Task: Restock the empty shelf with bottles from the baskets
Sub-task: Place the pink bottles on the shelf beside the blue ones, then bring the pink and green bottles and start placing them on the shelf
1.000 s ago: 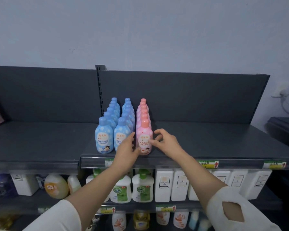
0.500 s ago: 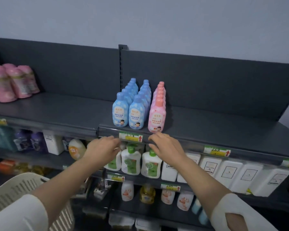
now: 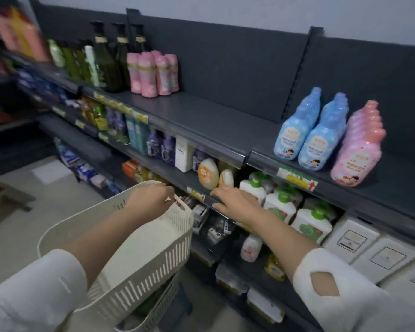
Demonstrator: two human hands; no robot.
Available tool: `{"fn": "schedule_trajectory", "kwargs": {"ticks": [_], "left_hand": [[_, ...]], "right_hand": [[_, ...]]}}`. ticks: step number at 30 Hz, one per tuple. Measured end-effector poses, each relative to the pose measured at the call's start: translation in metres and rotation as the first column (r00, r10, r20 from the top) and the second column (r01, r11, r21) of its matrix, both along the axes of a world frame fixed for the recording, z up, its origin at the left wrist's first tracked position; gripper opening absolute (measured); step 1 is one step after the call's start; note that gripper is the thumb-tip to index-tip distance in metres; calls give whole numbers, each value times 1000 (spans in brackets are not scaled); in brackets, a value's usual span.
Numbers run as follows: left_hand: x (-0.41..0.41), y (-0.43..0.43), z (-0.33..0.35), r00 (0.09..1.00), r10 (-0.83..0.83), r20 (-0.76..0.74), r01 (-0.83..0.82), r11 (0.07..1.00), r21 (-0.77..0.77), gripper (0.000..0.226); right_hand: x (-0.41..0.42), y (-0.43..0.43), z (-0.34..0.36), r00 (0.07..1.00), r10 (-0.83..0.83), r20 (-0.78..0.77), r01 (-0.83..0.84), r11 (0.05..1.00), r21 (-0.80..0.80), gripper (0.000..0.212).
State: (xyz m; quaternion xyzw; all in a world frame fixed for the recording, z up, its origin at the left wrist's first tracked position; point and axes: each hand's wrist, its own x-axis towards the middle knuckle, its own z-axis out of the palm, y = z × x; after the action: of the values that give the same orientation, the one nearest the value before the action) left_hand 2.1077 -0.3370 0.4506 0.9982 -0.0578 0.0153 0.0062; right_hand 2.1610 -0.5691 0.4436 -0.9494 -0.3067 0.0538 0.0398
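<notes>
The left grip [image 3: 151,200] holds the upper basket [image 3: 153,269] at its handle slot, with the fingers curled over the rim. The right grip [image 3: 235,203] is wide, fingers straight, and holds nothing. It hovers just beside the edge of a lower shelf; I cannot tell if it touches it.

No bottle shows inside the upper basket, and it looks empty to me. It sits in a second basket [image 3: 158,305], whose contents are mostly hidden. The bottles already placed stand on the top shelf [image 3: 213,116]: two rows of blue bottles [image 3: 295,137] and, touching them on the right, one row of pink bottles [image 3: 356,159].

Judging from these, a bottle is stiff plastic, smooth and a little slippery, and probably not heavy. I would take it around the body, under the narrow neck. The slotted basket seems light and stiff, so the handle slot is a good hold.

On the same shelf, pink pouches [image 3: 153,73] stand well apart to the left, with bare shelf between. White bottles with green caps [image 3: 280,207] crowd the shelf below, near the right grip.
</notes>
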Motion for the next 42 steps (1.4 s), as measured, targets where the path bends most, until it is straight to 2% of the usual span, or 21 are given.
{"fn": "schedule_trajectory", "kwargs": {"ticks": [3, 7, 10, 12, 16, 19, 22, 24, 27, 29, 30, 32, 33, 37, 42], "left_hand": [[-13, 42, -9, 993, 109, -51, -109, 994, -14, 29], [-26, 87, -32, 960, 218, -176, -229, 973, -41, 35], [-32, 115, -59, 946, 227, -233, -236, 972, -13, 41], [-37, 135, -76, 946, 241, -217, -238, 970, 37, 46], [-61, 169, -102, 921, 356, -160, -330, 929, 168, 52], [-82, 184, -119, 791, 583, -188, -566, 813, 138, 59], [-102, 190, -131, 629, 705, -328, -766, 634, -104, 74], [-112, 188, -134, 603, 693, -395, -797, 543, -265, 81], [-119, 184, -141, 568, 739, -364, -815, 442, -375, 84], [-125, 183, -148, 462, 779, -424, -866, 293, -406, 80], [-129, 184, -153, 416, 789, -453, -883, 231, -409, 68], [-139, 183, -157, 379, 798, -469, -891, 179, -416, 36], [-144, 183, -157, 376, 802, -464, -887, 167, -430, 28], [-169, 194, -152, 336, 829, -447, -870, 92, -485, 18], [-221, 235, -142, 231, 885, -404, -863, -5, -505, 21]], "right_hand": [[11, 48, -18, 989, -48, -140, 52, 998, 20, 41], [16, 102, -51, 921, -191, -341, 214, 976, 33, 54], [18, 128, -76, 899, -294, -324, 289, 955, -65, 50], [22, 139, -89, 877, -370, -306, 367, 928, -68, 49], [32, 148, -109, 761, -523, -385, 525, 844, -108, 57], [38, 149, -117, 780, -548, -303, 535, 835, -132, 35], [41, 148, -120, 809, -538, -236, 516, 843, -154, 34], [41, 147, -122, 821, -528, -218, 510, 850, -134, 32], [40, 144, -125, 829, -513, -221, 509, 857, -81, 28], [38, 142, -125, 833, -507, -221, 506, 860, -64, 26], [38, 142, -124, 836, -504, -217, 505, 861, -55, 26], [35, 143, -122, 842, -496, -212, 500, 865, -37, 26], [32, 145, -120, 847, -486, -217, 492, 870, -29, 26], [20, 167, -107, 873, -420, -249, 438, 899, 21, 22], [-4, 230, -87, 929, -275, -248, 301, 951, 75, 21]]}}
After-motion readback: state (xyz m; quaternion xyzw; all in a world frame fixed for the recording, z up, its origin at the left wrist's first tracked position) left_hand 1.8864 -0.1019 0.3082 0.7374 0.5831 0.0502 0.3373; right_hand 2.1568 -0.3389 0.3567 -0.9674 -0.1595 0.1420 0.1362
